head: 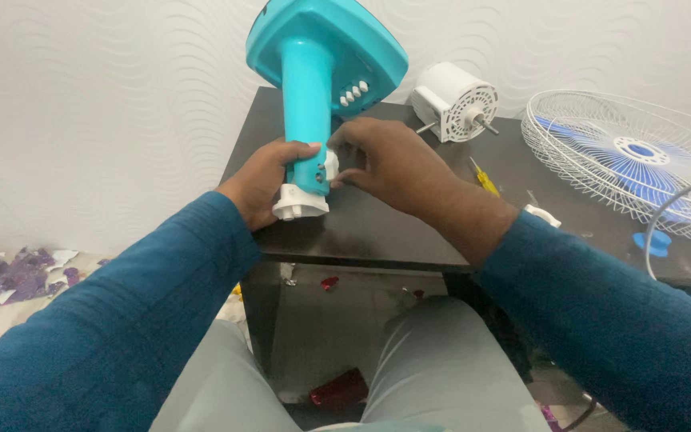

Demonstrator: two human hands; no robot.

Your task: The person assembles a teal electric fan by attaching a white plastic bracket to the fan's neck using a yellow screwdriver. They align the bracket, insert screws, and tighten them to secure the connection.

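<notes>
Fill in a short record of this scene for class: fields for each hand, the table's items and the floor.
Left hand: grips the turquoise fan stand near its white end
Right hand: fingertips on the stand's white side piece
Table: dark; white motor, yellow screwdriver, wire fan guard with blue blades
Floor: purple scraps, red pieces

No pkgs, labels, signs or screens in view, from 12 o'clock round to 12 again.
</notes>
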